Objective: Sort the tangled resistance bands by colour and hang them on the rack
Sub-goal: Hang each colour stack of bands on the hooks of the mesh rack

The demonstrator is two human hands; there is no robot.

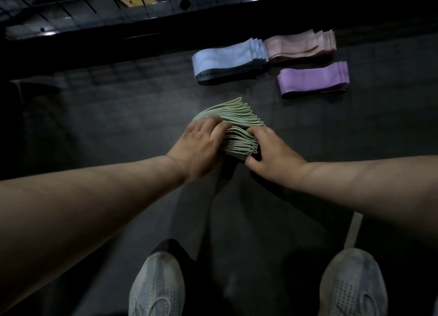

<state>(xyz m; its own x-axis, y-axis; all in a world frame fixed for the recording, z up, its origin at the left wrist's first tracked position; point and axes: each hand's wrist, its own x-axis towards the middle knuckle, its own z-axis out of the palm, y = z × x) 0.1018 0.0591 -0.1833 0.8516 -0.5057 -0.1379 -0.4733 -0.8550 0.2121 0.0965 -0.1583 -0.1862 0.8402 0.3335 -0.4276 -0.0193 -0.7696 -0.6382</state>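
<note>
We are gripping the fanned green bands [239, 116] low over the floor [118, 126], left hand [201, 147] and right hand [272, 154] both curling fingers round the stack. Beyond, the blue stack [227, 59], pink stack [298, 45] and purple stack [312, 78] are lying sorted.

- Left of the green band stack [239, 116], the floor [106, 126] lies open.
- Beyond-right of it, blue stack [225, 57], pink stack [296, 45] and purple stack [312, 78] obstruct.
- Farther beyond it, the wire rack [71, 14] stands.
</note>
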